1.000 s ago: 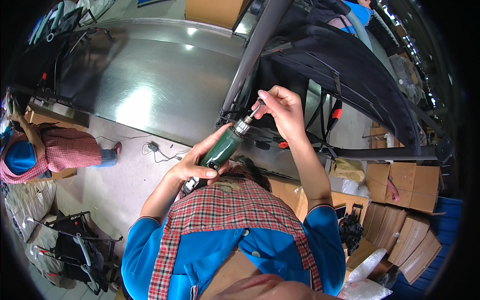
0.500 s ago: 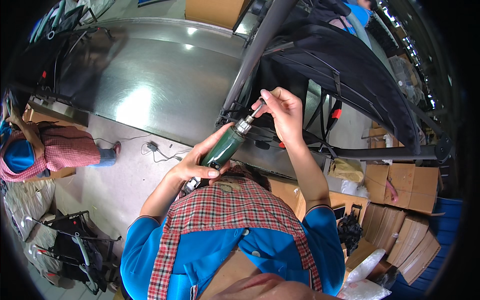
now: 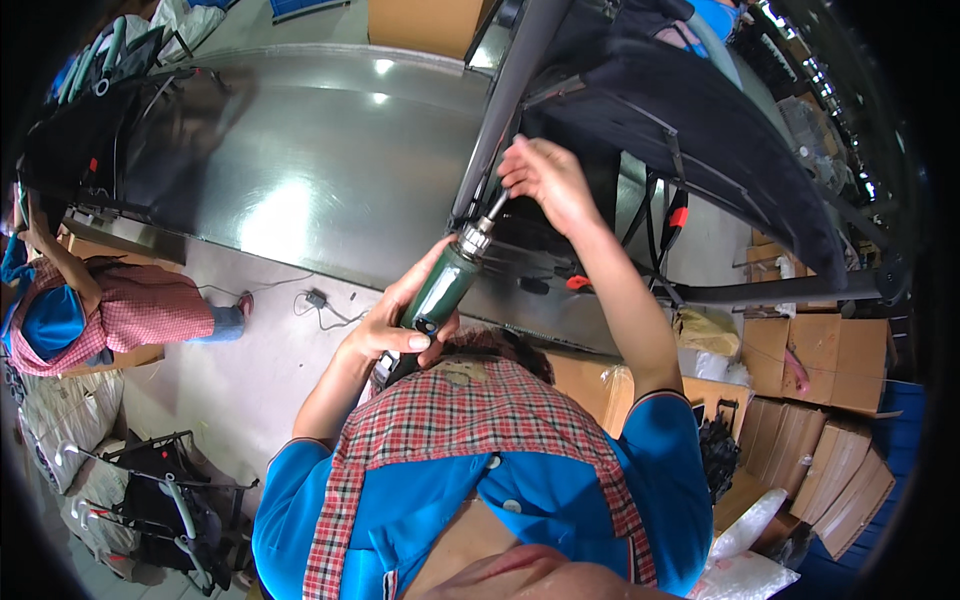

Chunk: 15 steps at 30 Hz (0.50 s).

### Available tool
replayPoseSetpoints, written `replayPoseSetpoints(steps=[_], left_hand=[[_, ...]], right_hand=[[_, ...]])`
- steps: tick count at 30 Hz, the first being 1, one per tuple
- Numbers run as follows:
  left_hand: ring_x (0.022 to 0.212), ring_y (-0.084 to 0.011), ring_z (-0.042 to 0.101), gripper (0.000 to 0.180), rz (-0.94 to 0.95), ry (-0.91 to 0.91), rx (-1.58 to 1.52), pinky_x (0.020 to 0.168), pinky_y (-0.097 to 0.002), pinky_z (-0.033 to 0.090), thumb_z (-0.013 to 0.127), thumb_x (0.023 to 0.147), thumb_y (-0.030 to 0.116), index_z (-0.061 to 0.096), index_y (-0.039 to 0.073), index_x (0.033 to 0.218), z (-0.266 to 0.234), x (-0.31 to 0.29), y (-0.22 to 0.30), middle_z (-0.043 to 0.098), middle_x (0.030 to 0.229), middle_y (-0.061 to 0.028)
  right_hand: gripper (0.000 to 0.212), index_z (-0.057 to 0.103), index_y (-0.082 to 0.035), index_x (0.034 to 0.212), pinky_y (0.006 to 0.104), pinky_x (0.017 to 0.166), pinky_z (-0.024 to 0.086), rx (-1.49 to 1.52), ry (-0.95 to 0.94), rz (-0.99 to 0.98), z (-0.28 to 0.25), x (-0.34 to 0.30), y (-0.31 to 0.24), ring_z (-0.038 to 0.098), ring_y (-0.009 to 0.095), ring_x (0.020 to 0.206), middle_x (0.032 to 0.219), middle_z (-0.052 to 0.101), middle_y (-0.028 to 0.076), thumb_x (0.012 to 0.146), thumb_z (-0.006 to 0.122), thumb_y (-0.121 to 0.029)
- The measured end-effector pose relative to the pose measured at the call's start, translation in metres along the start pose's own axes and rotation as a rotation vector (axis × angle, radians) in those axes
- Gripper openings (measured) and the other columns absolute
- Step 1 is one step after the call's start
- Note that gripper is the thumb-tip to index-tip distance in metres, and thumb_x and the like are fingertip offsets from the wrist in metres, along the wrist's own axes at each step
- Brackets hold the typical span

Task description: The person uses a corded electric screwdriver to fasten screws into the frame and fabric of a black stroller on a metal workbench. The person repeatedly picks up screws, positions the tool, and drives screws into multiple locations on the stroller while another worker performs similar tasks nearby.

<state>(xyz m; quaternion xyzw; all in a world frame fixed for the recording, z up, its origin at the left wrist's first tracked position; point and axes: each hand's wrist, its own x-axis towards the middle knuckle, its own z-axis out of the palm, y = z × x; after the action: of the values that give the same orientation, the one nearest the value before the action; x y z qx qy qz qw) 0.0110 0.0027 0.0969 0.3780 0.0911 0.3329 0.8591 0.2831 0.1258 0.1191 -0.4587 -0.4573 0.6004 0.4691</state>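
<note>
My left hand (image 3: 395, 325) is wrapped around a dark green pneumatic screwdriver (image 3: 445, 283), whose metal nose and bit point up at a black frame tube (image 3: 512, 85). My right hand (image 3: 545, 178) pinches the bit's tip against that tube, fingers closed on it. The tube belongs to a black fabric-covered frame (image 3: 700, 130) lying across a shiny metal table (image 3: 300, 170). My blue sleeves and checked apron fill the lower middle of the view.
Another person in a red checked apron (image 3: 130, 310) crouches at the left by a cardboard box. Stacked cardboard boxes (image 3: 820, 350) stand at the right. Folded black frames (image 3: 150, 500) lie at the lower left, and a cable (image 3: 320, 300) runs on the floor.
Both hands and the screwdriver have shifted slightly up and to the left along the tube. The grips are unchanged.
</note>
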Motion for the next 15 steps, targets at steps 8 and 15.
replayPoseSetpoints(steps=[8, 15], left_hand=[[0.052, -0.0160, 0.059, 0.121, -0.016, 0.089, 0.038, 0.045, -0.0271, 0.051, 0.082, 0.067, 0.023, 0.006, 0.014, 0.162, -0.011, -0.028, -0.004, 0.057, 0.079, -0.0130], [0.054, -0.0165, 0.058, 0.122, -0.142, 0.135, 0.092, 0.046, -0.0277, 0.050, 0.083, 0.066, 0.026, 0.008, 0.014, 0.162, -0.015, -0.038, -0.002, 0.057, 0.080, -0.0122]], right_hand=[[0.026, 0.064, -0.001, 0.094, 0.0264, 0.064, 0.053, -0.196, -0.215, -0.141, -0.010, -0.062, -0.025, 0.064, 0.013, 0.071, 0.083, 0.067, 0.007, 0.104, 0.055, -0.024], [0.024, 0.066, 0.001, 0.098, 0.0259, 0.070, 0.055, -0.134, -0.424, -0.001, -0.005, -0.118, 0.001, 0.066, 0.011, 0.076, 0.084, 0.069, 0.006, 0.102, 0.062, -0.022]])
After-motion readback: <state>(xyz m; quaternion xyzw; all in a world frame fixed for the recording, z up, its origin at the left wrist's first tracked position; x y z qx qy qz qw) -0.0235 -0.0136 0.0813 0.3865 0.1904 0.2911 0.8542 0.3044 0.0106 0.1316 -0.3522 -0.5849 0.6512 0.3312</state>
